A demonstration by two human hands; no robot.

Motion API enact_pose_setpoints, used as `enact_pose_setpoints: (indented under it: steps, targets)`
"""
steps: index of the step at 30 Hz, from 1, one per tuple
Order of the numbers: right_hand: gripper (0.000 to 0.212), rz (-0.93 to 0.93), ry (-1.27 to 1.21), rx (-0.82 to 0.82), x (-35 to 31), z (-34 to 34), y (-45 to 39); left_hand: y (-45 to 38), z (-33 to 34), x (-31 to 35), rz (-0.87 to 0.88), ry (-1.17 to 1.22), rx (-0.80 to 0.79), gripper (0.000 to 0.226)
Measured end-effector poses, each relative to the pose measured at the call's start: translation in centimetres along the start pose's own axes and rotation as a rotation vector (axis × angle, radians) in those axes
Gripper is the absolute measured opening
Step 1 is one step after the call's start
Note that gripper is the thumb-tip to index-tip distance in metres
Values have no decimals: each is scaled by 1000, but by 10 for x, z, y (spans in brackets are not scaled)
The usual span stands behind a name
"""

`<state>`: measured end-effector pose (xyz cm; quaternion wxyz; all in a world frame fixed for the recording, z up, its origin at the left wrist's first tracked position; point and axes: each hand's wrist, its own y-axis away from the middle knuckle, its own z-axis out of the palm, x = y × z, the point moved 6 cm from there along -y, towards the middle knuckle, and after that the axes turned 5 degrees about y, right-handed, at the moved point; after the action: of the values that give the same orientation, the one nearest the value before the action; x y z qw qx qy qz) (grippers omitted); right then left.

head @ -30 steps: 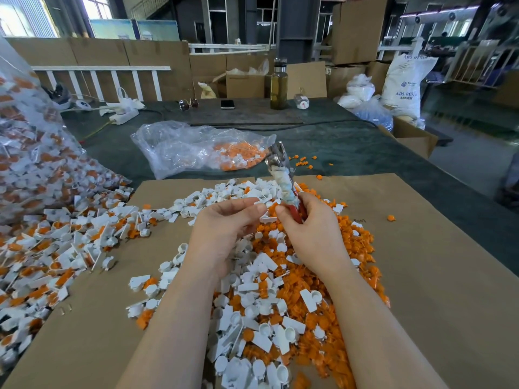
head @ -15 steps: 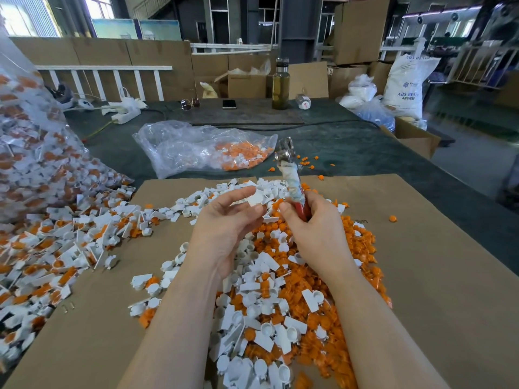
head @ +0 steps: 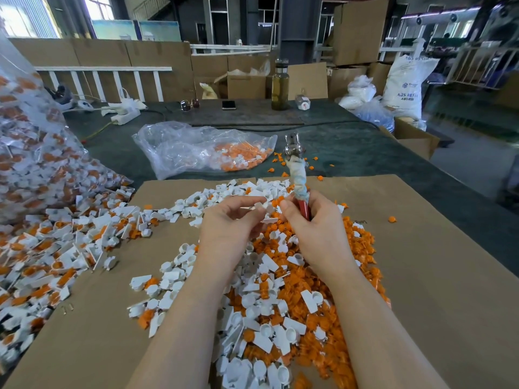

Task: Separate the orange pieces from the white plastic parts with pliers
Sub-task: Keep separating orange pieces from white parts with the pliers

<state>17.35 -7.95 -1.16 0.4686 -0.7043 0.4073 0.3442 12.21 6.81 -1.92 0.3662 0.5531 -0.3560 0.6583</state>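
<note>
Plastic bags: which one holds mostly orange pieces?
The flat clear bag across the table beyond the pliers; the big bag at left holds unseparated white-and-orange parts.

Pliers [head: 298,175] handles hidden in right hand [head: 314,234]; big bag [head: 33,153] cut off left.

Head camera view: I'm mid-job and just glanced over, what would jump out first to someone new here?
First, the heap of white plastic parts and orange pieces spread over the brown cardboard sheet at the centre. Above it the right hand grips cloth-wrapped pliers with their head pointing up, while the left hand pinches a white part beside them. At far left, a big clear bag bulges with unsorted pieces.
</note>
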Motion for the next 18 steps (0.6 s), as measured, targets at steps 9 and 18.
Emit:
enact_pose_setpoints:
  steps: [9, 18]
  targets:
    - [8, -19, -16, 9, 1, 0, -1, 0, 1, -1, 49, -283, -20, 19]
    - [9, -15, -3, 32, 1, 0, -1, 1, 3, 0, -7, -188, -30, 10]
